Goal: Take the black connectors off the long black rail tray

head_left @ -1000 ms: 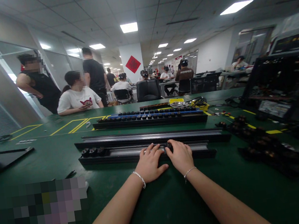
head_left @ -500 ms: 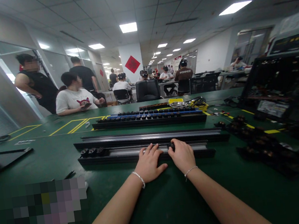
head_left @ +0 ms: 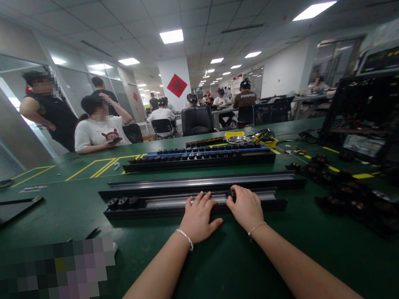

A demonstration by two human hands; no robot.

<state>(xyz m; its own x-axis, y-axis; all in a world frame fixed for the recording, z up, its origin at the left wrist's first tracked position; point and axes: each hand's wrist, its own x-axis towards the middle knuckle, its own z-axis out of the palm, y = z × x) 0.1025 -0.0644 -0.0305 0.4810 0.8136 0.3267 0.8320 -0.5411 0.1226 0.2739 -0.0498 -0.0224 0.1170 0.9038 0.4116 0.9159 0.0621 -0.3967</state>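
Observation:
A long black channel rail (head_left: 166, 203) with a silver inside lies across the table in front of me. My left hand (head_left: 199, 218) rests on its middle with the fingers spread, holding nothing. Just to the right, my right hand (head_left: 246, 207) is closed round a small round black part (head_left: 231, 195) at the rail's channel; most of that part is hidden by the fingers. Several similar black parts (head_left: 123, 203) sit in a row at the rail's left end. Right behind lies a second long rail (head_left: 200, 182), its silver channel bare.
Farther back stands a rail filled with black parts (head_left: 200, 155). Piles of dark parts (head_left: 364, 201) lie at the right, near a black open-sided case (head_left: 371, 117). A yellow tray (head_left: 234, 134) is at the back. A person in a white shirt (head_left: 99, 131) sits across the table.
My right hand has shifted slightly to the right along the rail with the black part. My left hand has stayed in place. The seated person has raised a hand to the head.

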